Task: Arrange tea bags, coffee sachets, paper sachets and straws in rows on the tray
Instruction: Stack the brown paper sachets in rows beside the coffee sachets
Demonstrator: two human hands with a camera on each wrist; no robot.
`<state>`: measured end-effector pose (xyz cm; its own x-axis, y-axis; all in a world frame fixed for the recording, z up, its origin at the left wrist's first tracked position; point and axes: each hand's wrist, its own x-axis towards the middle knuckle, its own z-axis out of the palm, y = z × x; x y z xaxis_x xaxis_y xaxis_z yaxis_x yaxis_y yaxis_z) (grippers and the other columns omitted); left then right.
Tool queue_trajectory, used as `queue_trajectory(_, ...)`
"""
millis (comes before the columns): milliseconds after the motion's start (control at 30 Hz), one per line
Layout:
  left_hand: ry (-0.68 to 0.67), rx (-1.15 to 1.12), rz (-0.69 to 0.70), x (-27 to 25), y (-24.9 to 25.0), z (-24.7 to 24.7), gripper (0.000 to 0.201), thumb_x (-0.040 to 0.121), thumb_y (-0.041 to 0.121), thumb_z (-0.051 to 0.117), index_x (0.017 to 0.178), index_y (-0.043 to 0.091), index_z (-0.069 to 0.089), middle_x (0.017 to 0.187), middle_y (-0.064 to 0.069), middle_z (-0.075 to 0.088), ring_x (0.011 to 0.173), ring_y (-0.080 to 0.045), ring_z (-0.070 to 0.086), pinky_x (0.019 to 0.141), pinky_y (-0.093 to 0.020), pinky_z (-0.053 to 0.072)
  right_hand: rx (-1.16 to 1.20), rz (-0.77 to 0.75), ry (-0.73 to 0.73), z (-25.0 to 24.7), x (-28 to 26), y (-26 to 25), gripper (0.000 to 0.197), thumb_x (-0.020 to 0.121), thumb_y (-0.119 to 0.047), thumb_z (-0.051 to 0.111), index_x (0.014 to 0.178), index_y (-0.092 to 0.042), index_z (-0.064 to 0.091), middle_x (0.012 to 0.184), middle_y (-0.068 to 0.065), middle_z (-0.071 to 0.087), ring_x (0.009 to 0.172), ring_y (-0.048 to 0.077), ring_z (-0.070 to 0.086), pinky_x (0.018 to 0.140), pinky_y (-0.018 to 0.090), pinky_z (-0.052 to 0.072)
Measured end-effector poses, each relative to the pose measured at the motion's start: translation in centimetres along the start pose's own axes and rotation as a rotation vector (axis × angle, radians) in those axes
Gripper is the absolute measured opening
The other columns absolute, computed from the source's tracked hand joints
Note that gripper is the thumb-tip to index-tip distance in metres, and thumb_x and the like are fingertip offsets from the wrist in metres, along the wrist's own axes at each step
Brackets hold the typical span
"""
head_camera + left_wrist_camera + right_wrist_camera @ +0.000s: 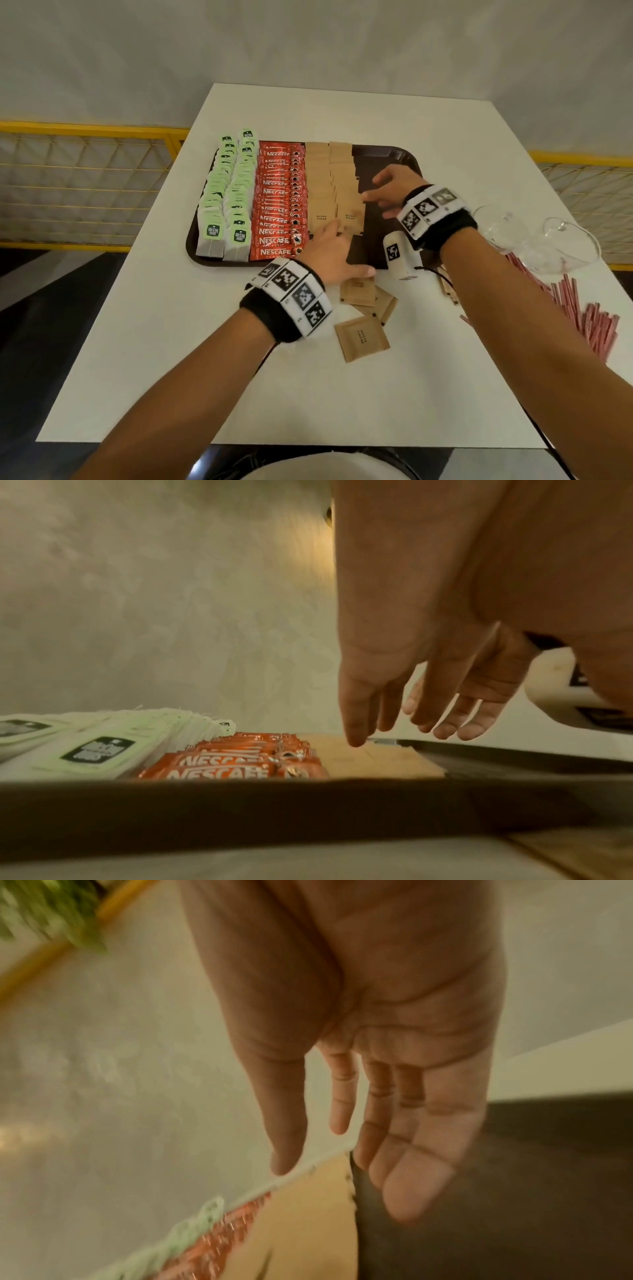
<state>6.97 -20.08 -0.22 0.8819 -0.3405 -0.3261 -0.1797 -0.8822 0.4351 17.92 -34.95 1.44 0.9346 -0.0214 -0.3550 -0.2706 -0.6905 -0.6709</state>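
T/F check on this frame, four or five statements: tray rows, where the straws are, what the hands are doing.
1. The tea bags lie in the leftmost rows of the tray. True.
2. The straws are already lined up on the tray. False: they lie loose on the table, to the right of the tray.
3. Every brown sugar sachet is on the tray. False: several loose sachets lie on the table in front of it.
4. The right hand grips a coffee sachet. False: its fingers are straight, at the right edge of the brown sugar rows, holding nothing.
5. The left hand reaches over the tray's near edge toward the brown sugar rows, fingers extended. True.
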Motion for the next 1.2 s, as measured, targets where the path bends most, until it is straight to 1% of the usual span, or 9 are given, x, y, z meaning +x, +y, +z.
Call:
queue_trajectory(100, 0.107, -0.163, 0.155, -2.4, -0.3, 0.0, 0.062, 0.090, 0.036, 0.060, 0.144, 0.018, 0.035, 0.142, -0.003, 0.037, 0.130, -0.019, 0.037, 0.106, -0.031, 0.033, 0.114, -0.130, 0.027, -1.4, -5.0, 0.4, 0.021, 0.086, -0.024, 0.067, 0.103, -0.017, 0.055, 0.094, -0.001, 0.057, 0.090, 0.016, 0.060, 0.078, 0.035, 0.057)
queue_trajectory(200, 0.027, -0.184, 0.258, -4.2, -0.3, 1.2, 0.054, 0.088, 0.030, 0.064, 0.138, 0.021, 0.046, 0.130, 0.001, 0.046, 0.118, -0.014, 0.046, 0.101, -0.027, 0.038, 0.073, -0.198, -0.125, -1.2, -10.2, 2.0, 0.005, 0.089, -0.024, 0.061, 0.093, -0.021, 0.061, 0.094, -0.002, 0.062, 0.088, 0.013, 0.062, 0.077, 0.031, 0.056)
queue_trajectory(300, -0.127, -0.104, 0.236, -4.4, 0.1, 2.3, 0.064, 0.082, 0.036, 0.069, 0.138, 0.019, 0.043, 0.134, -0.001, 0.040, 0.122, -0.017, 0.040, 0.103, -0.030, 0.036, -0.114, -0.172, -0.256, 0.3, -12.7, 4.0, 0.010, 0.089, -0.027, 0.061, 0.097, -0.023, 0.064, 0.097, -0.003, 0.064, 0.090, 0.010, 0.062, 0.075, 0.026, 0.056)
queue_trajectory(500, -0.220, 0.228, 0.136, -4.5, 1.1, 3.7, 0.075, 0.074, 0.040, 0.075, 0.135, 0.013, 0.040, 0.134, -0.006, 0.034, 0.121, -0.024, 0.036, 0.100, -0.041, 0.040, -0.597, -0.253, -0.246, 4.3, -14.2, 5.9, 0.024, 0.092, -0.017, 0.052, 0.109, -0.011, 0.068, 0.110, 0.007, 0.065, 0.100, 0.021, 0.059, 0.079, 0.022, 0.039)
queue_trajectory(633, -0.209, 0.260, 0.110, -4.9, 1.4, 3.7, 0.067, 0.076, 0.035, 0.074, 0.131, 0.014, 0.044, 0.125, -0.005, 0.035, 0.115, -0.022, 0.038, 0.095, -0.037, 0.042, -0.556, -0.265, -0.241, 4.3, -15.5, 6.4, 0.028, 0.094, -0.020, 0.051, 0.118, -0.014, 0.062, 0.119, 0.006, 0.061, 0.109, 0.020, 0.055, 0.091, 0.026, 0.041)
queue_trajectory(800, -0.191, 0.240, 0.126, -5.3, 1.7, 3.8, 0.074, 0.073, 0.042, 0.076, 0.132, 0.019, 0.039, 0.133, -0.002, 0.031, 0.122, -0.020, 0.031, 0.100, -0.037, 0.037, -0.484, -0.107, 0.064, 0.7, -15.2, 8.3, 0.037, 0.096, -0.020, 0.047, 0.132, -0.011, 0.050, 0.133, 0.013, 0.049, 0.123, 0.026, 0.047, 0.103, 0.032, 0.033)
queue_trajectory(933, -0.246, 0.225, 0.148, -5.2, 2.4, 4.2, 0.097, 0.069, 0.042, 0.079, 0.145, 0.024, 0.022, 0.152, -0.001, 0.010, 0.141, -0.021, 0.011, 0.110, -0.044, 0.026, -0.566, 0.035, 0.106, -0.8, -13.6, 9.4, 0.029, 0.095, -0.012, 0.043, 0.119, 0.000, 0.054, 0.118, 0.018, 0.060, 0.109, 0.032, 0.057, 0.090, 0.033, 0.044)
queue_trajectory(1033, -0.261, 0.235, 0.175, -4.8, 3.5, 4.1, 0.101, 0.073, 0.043, 0.076, 0.149, 0.025, 0.013, 0.157, 0.000, 0.003, 0.144, -0.019, 0.001, 0.112, -0.045, 0.020, -0.615, 0.012, 0.145, -0.2, -13.7, 9.8, 0.025, 0.092, -0.009, 0.045, 0.114, -0.005, 0.055, 0.111, 0.015, 0.063, 0.101, 0.031, 0.060, 0.079, 0.030, 0.043)
queue_trajectory(1200, -0.211, 0.220, 0.249, -3.1, 5.9, 3.9, 0.090, 0.082, 0.047, 0.065, 0.150, 0.020, 0.013, 0.157, -0.001, 0.011, 0.143, -0.019, 0.010, 0.114, -0.044, 0.021, -0.653, -0.126, 0.038, 0.6, -15.0, 10.5, 0.029, 0.091, -0.008, 0.046, 0.115, -0.011, 0.062, 0.122, 0.011, 0.056, 0.112, 0.027, 0.054, 0.093, 0.030, 0.043)
